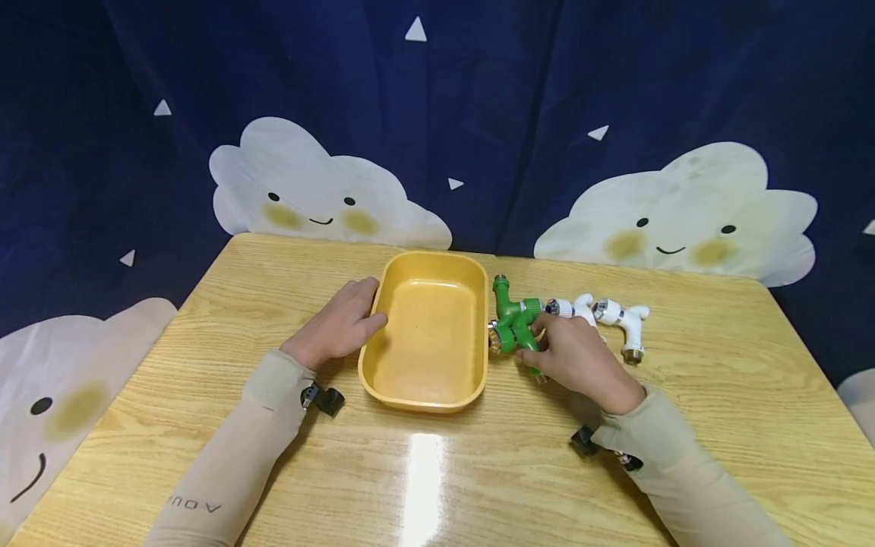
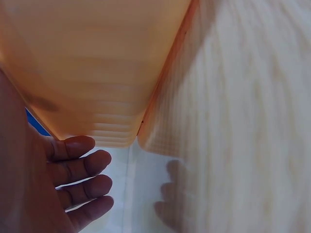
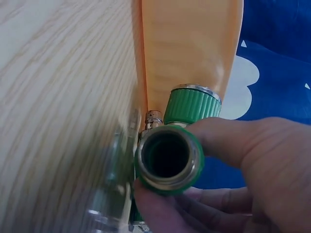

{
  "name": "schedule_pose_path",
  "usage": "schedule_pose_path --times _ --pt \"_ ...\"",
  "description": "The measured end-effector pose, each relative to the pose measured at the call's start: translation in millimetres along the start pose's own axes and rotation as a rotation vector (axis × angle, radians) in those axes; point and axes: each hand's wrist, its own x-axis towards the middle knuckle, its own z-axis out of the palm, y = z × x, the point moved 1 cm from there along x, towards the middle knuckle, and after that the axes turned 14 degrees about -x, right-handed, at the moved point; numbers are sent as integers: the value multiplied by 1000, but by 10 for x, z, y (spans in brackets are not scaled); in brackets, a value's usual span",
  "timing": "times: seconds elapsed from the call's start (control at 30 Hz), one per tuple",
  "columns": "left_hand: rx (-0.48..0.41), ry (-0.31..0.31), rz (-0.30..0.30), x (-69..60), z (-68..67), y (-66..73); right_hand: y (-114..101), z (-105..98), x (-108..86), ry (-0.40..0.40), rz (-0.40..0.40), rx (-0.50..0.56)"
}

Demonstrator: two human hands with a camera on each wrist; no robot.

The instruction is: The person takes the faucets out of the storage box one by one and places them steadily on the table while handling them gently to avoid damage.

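A yellow plastic basin (image 1: 425, 405) stands on the table. My left hand (image 1: 339, 323) holds its left rim, thumb over the edge; in the left wrist view its loosely bent fingers (image 2: 80, 167) hang outside the basin wall (image 2: 92, 58). To the right of the basin, my right hand (image 1: 581, 357) pinches a green faucet (image 1: 528, 343) between thumb and fingers. The faucet's round open end (image 3: 170, 158) faces the right wrist camera. A second green faucet (image 1: 504, 298) lies just behind it. Whether the two green faucets touch is hard to tell.
Beyond my right hand lie two white faucets: one (image 1: 582, 305) partly hidden by the hand, the other (image 1: 632, 327) farther right. The wooden table (image 1: 513, 486) ends at a dark blue curtain (image 1: 492, 99) with cloud prints.
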Motion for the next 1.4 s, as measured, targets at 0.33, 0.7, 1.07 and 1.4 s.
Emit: schedule_pose_path --times 0.33,0.7,1.07,1.4 --pt "-8 -2 -8 0 6 1 -21 25 -3 -31 4 -12" --pt "-8 3 -11 1 7 4 -41 32 -6 -40 8 -58" --pt "-6 7 11 -2 3 8 -97 82 -15 -65 10 -66" --pt "4 12 16 3 5 4 -119 108 -12 -100 21 -48"
